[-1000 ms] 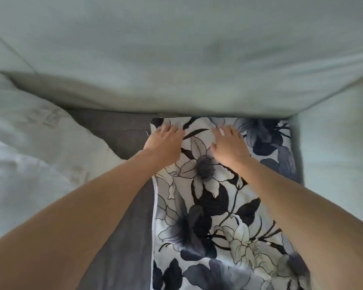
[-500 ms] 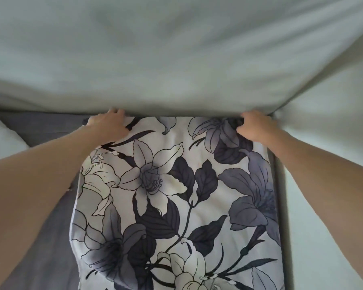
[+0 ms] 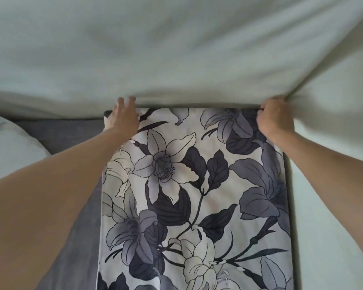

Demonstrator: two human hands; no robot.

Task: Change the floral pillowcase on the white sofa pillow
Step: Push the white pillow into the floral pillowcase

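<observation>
Fingers of the left hand [image 3: 124, 118] are spread and nearly straight, a bit blurred, with their tips at the top left corner of the floral pillowcase [image 3: 193, 195], where it meets the white sofa cushion [image 3: 176, 49]. Whether they pinch the cloth cannot be told. Fingers of the right hand [image 3: 276, 119] are curled tight at the top right corner, and they seem to grip the cloth there.

A second ago both hands were close together in the middle of the case. Half a second ago they had slid out to the two corners. Now the left fingers have opened and lifted a little, while the right fist has stayed closed.

This likely means the person is pulling the case flat and square, close to the end of the job.

Both arms reach straight out, far apart. The case lies flat on the grey seat [image 3: 71, 132], below the fingers. A white pillow [image 3: 11, 147] sits far left of the left fingers.
</observation>
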